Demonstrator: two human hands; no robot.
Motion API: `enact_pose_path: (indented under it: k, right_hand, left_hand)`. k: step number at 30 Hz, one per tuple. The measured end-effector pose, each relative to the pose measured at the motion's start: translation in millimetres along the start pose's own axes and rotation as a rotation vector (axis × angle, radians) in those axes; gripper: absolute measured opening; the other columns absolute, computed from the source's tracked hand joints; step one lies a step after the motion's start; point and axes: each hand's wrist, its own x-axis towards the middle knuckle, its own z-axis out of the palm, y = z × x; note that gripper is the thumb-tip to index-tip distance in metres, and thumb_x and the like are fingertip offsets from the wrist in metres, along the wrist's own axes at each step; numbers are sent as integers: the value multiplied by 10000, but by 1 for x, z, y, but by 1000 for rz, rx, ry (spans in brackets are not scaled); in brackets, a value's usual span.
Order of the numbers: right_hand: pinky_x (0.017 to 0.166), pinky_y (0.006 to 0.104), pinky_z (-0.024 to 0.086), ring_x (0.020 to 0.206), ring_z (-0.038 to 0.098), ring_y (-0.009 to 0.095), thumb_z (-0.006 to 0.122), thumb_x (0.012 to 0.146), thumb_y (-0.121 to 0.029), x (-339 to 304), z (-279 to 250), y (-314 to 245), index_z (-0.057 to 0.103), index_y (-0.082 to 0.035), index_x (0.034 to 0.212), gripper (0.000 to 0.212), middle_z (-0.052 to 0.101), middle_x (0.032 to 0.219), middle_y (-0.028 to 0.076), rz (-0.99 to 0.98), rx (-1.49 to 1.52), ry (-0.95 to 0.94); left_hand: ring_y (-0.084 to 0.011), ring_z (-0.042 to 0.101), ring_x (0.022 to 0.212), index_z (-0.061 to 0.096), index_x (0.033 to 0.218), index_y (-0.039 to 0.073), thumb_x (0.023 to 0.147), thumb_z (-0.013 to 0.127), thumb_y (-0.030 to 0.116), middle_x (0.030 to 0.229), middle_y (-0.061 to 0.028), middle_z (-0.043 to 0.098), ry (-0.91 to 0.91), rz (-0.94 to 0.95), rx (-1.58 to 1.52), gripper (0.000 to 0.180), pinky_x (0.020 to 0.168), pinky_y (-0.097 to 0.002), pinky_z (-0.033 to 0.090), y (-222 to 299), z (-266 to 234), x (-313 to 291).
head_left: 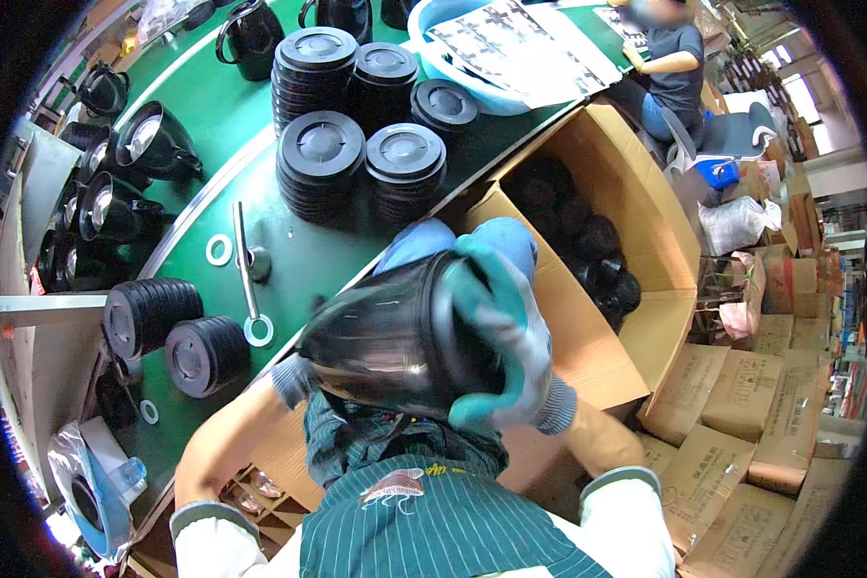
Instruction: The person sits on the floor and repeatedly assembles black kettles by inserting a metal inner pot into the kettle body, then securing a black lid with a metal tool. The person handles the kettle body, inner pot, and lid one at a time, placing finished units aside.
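A glossy black tapered pot [376, 332] lies on its side over my lap, its wide end toward the right. My right hand [515, 337], in a grey and teal glove, spreads its thumb and fingers around the round black cap [477, 352] at that end; the fingers are slightly smeared by motion. My left hand [297, 378] reaches the pot's narrow end from the left. Only its grey glove cuff shows; its fingers are hidden behind the pot. Stacks of ridged black discs [323, 154] stand on the green table [299, 260] beyond.
A metal rod tool [243, 260] and a white ring [219, 250] lie on the table. Black pots [149, 140] line the left. An open carton [645, 193] with dark round pieces is at right, above stacked boxes [732, 462]. A co-worker [672, 58] sits beyond a blue basin [433, 58].
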Motion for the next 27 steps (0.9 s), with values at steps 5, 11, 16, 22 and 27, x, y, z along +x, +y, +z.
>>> enact_pose_path:
  k: [5, 11, 16, 22, 27]
  right_hand:
    - [1230, 391, 321, 1506, 380, 281, 613, 1036, -446, -72, 40, 65, 316, 75, 1581, 811, 357, 1635, 206, 452, 383, 240]
    - [1266, 447, 214, 1571, 214, 384, 442, 1047, -607, -59, 13, 49, 177, 8, 1644, 897, 181, 1689, 280, 376, 101, -183]
    - [1269, 456, 218, 1560, 265, 380, 475, 1047, -588, -16, 36, 37, 218, 30, 1632, 889, 205, 1705, 232, -27, 251, 74]
    - [1124, 390, 469, 1283, 604, 257, 483, 1105, -263, -172, 22, 163, 579, -17, 1414, 407, 652, 1369, 123, 1058, 835, 184]
    - [1235, 525, 248, 1524, 256, 442, 545, 908, -701, -68, 17, 31, 324, 9, 1603, 1017, 216, 1657, 287, 304, -121, -254]
  left_hand:
    - [-262, 768, 871, 772, 1068, 41, 774, 770, 187, 1010, -141, 780, 255, 1018, 1863, 328, 849, -343, 597, 118, 130, -26]
    - [-190, 739, 845, 763, 1048, -2, 822, 739, 83, 949, -109, 774, 432, 798, 1366, 243, 821, -304, 588, 109, 84, -35]
    - [-150, 704, 876, 742, 1078, -21, 866, 735, 126, 977, -73, 754, 253, 659, 1003, 258, 812, -309, 583, 76, 72, -34]
    - [-274, 777, 885, 774, 1026, 15, 771, 761, 215, 974, -165, 778, 304, 1250, 1718, 325, 827, -355, 591, 108, 128, -56]
    - [-282, 673, 1122, 613, 1373, 28, 992, 627, 461, 1300, -173, 674, 241, 418, 354, 577, 965, -452, 571, 27, -11, -51]
